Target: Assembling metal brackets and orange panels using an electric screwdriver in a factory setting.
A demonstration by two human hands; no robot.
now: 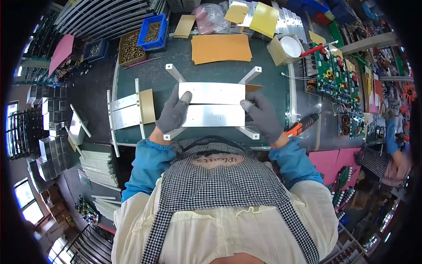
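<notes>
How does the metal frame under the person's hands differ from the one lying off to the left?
The frame under the hands lies mid-mat with both gloved hands, left hand and right hand, on its plates; the left frame lies untouched at the mat's edge. The left one looks smaller. Both are pale metal plates on bars.

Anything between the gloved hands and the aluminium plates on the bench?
Nothing visible. The left hand and right hand already rest on the ends of the two aluminium plates, which lie side by side on the crossed bars.
</notes>
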